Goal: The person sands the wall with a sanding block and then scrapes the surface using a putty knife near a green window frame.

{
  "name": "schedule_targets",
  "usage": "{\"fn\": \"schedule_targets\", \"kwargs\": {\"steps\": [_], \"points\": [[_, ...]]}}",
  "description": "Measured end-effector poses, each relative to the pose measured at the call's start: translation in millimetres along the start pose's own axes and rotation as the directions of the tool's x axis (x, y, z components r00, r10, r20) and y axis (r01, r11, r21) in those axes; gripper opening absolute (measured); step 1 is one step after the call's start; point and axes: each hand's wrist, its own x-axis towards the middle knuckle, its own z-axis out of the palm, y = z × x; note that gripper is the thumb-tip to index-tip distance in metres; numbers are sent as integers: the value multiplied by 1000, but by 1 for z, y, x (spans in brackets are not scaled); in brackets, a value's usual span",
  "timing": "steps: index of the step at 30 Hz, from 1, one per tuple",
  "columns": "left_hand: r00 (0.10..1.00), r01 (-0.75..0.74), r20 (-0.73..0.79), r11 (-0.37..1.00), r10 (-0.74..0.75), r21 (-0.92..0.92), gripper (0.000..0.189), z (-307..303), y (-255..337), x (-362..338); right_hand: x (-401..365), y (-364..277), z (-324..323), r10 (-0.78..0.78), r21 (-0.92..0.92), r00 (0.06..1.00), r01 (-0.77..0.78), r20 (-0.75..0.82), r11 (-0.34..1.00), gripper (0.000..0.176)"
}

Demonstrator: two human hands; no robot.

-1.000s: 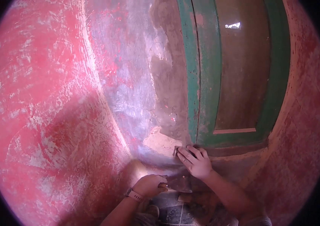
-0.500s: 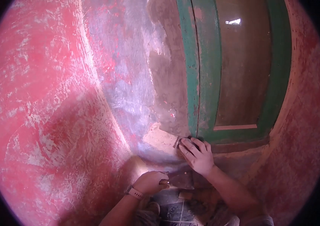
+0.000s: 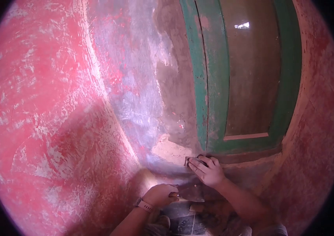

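My left hand [image 3: 160,195], with a watch or band at the wrist, is closed round the handle of a putty knife [image 3: 191,193]. Its wide dark blade points right, below my other hand. Higher up, my right hand [image 3: 211,172] presses a small dark flat piece [image 3: 190,160] against the wall, fingers laid over it; its kind is not clear. That piece touches the lower edge of a pale bare patch [image 3: 171,150] on the wall, just left of the green door frame's [image 3: 200,86] bottom corner.
A red wall with pale scuffs [image 3: 49,98] stands close on my left. The green frame surrounds a brown panel [image 3: 251,78]. Below lies a dark tiled floor [image 3: 186,225], with a small block-like piece [image 3: 196,207] near the blade.
My right hand has slid down the wall with the dark piece, from beside the pale patch to its lower edge. My left hand and the putty knife sit slightly lower in view.
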Motion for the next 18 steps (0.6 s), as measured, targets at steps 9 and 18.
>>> {"fn": "schedule_targets", "kwargs": {"steps": [9,18], "points": [[999,11,30,1000,-12,25,27,1,3,5,10,-2,-8,63,18,997,-64,33,998,54],[999,-23,33,999,22,22,31,11,5,10,41,-18,-18,248,97,969,-246,-12,964,66]]}}
